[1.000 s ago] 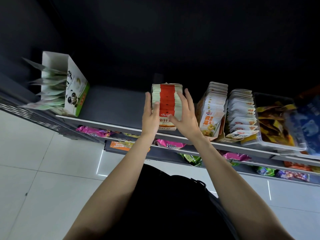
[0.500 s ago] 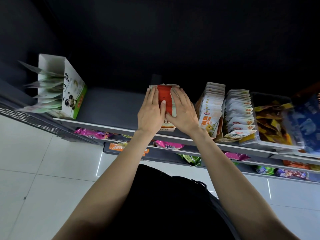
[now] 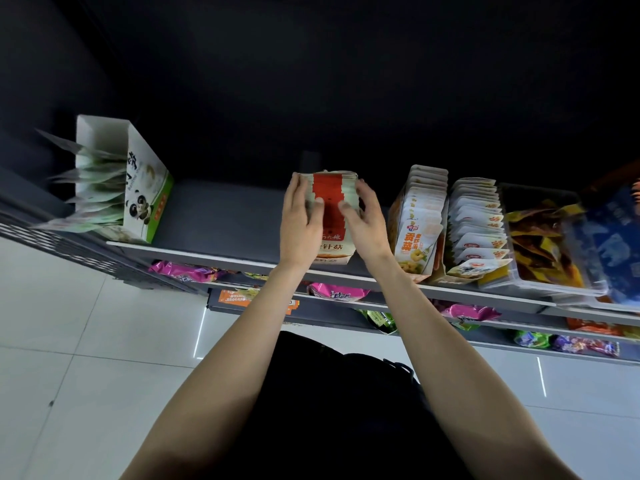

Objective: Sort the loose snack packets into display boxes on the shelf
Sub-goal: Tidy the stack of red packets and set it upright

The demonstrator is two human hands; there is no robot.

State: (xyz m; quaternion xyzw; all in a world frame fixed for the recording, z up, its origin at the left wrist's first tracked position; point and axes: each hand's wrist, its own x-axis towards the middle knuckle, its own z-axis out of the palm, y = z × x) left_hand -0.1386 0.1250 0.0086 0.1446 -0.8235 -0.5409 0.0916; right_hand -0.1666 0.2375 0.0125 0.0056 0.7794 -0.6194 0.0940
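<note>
Compared with half a second earlier, both hands have parted from the top of the packet row and now sit on its two flanks, exposing the red stripe that the palms had covered. The shelf is the largest item in play: a dark top tier with a pale front lip, carrying several display boxes side by side. The display box in hand stands at the middle of this tier, near the front lip, well apart from the panda box on the left and near the yellow-print box on the right. Inside it stands the packet row, red-striped packets filed upright and close together. Handling judgement: each packet is light, thin and flexible with a slick film face, so single packets will slide or fan out; the row behaves stiffly only when squeezed as a block. Take hold on the two long flanks, low enough that the card walls share the load. The left hand lies along the left flank, fingers extended toward the back, thumb resting on the packet tops. The right hand mirrors it on the right flank, fingers curved over the upper edge. Both hands clasp the row between them; both forearms reach up and forward, wrists near the shelf lip.
</note>
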